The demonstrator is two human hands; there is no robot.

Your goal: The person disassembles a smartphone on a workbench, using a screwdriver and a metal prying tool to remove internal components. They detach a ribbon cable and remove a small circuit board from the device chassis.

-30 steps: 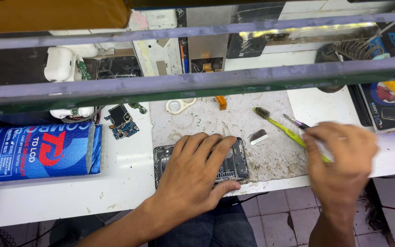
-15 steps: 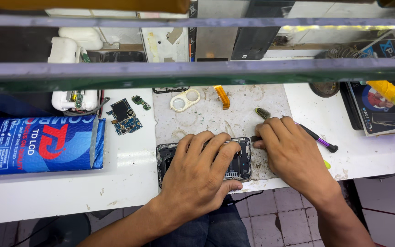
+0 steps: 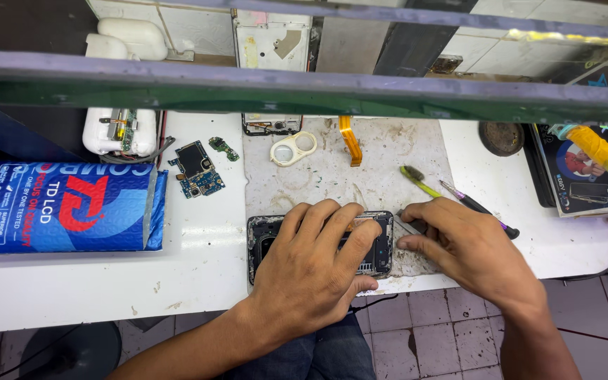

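An opened black phone body [image 3: 262, 243] lies on a stained grey mat [image 3: 332, 176] at the bench's front edge. My left hand [image 3: 318, 271] rests flat on it with the fingers spread, pressing it down. My right hand [image 3: 469, 250] is at the phone's right edge. Its thumb and forefinger are pinched on a small flat metal piece [image 3: 414, 226] that touches the phone's side. A green toothbrush [image 3: 416, 181] and a purple-handled screwdriver [image 3: 483, 210] lie on the mat just beyond my right hand.
A blue padded package [image 3: 58, 207] lies at the left. A circuit board [image 3: 195, 169], a white plastic ring piece [image 3: 293, 149] and an orange flex cable [image 3: 350, 139] lie behind the phone. A shelf bar [image 3: 304, 88] crosses the view. A round dark tin [image 3: 501, 137] and printed boxes [image 3: 585, 176] sit at the right.
My right hand put down the toothbrush and the screwdriver, moved left to the small metal piece, and now pinches it against the phone's right edge. My left hand has stayed on the phone.
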